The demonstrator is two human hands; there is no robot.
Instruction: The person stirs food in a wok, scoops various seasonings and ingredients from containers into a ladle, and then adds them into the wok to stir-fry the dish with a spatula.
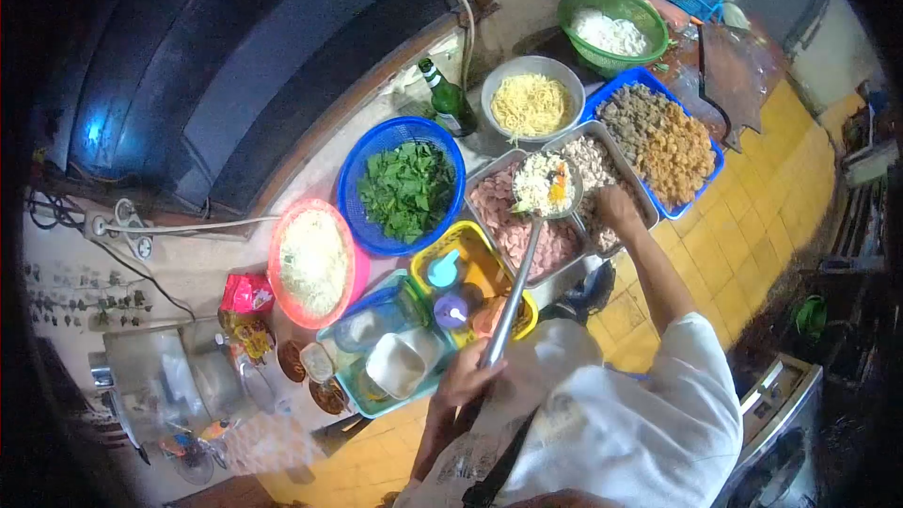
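My left hand (467, 374) is wrapped round the handle of a metal ladle (513, 306). The ladle's bowl holds chopped white pieces with some orange bits (547, 182), above a metal tray of pink sliced meat (527, 230). My right hand (616, 210) reaches into the neighbouring metal tray of small pale brown pieces (590, 162); its fingertips are hidden among them. Just right of that is a blue tray (720, 169) with grey and golden-brown food. A bowl of yellow noodles (532, 104) stands beyond the trays.
A blue basket of green leaves (406, 190), a pink basket of white shreds (315, 263), a green bottle (450, 103), and a green basket (569, 14) of white food surround the trays. Nearer are a yellow basket (529, 320) and a teal basket (376, 404).
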